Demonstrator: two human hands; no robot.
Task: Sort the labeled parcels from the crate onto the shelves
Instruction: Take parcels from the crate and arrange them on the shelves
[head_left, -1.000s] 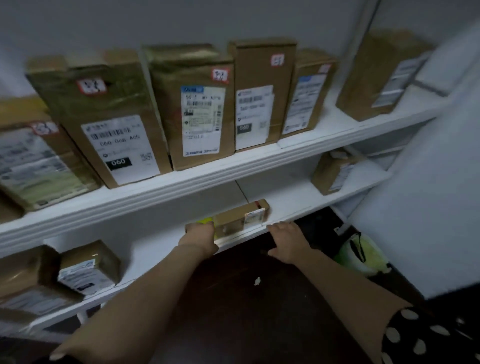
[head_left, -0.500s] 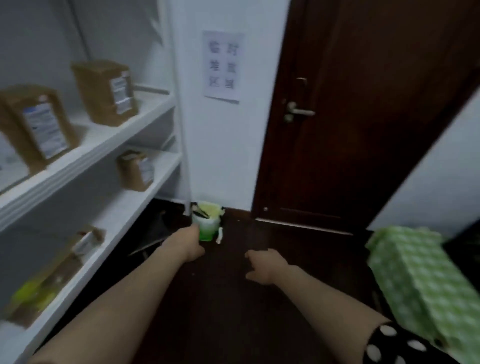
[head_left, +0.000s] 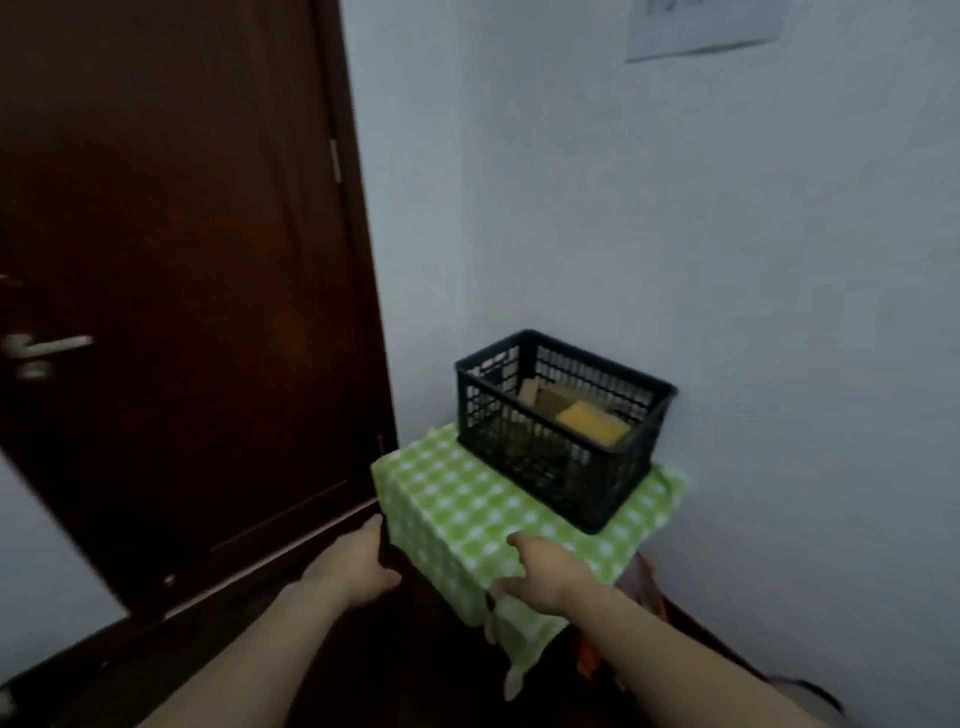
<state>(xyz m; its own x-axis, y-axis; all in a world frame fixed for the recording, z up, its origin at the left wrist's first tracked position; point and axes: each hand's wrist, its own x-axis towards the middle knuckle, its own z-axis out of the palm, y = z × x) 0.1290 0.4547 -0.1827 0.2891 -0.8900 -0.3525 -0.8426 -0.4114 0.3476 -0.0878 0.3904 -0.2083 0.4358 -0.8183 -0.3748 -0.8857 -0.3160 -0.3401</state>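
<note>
A black slatted plastic crate (head_left: 550, 457) stands on a small table under a green checked cloth (head_left: 462, 514), against the white wall. Brown cardboard parcels lie inside it, the nearest one yellowish (head_left: 592, 423). My left hand (head_left: 358, 564) hangs in front of the table's left corner, fingers loosely apart, holding nothing. My right hand (head_left: 543, 569) hovers over the cloth's front edge, empty too, a short way before the crate. The shelves are out of view.
A dark brown door (head_left: 182, 291) with a metal handle (head_left: 41, 351) fills the left side. A sheet of paper (head_left: 701, 26) hangs on the wall above. Dark floor lies below my arms; something orange shows under the table at right.
My view has swung right, from the shelves past the door to the crate on the table. The small parcel my left hand set on the lower shelf stays behind; both hands are now empty.
</note>
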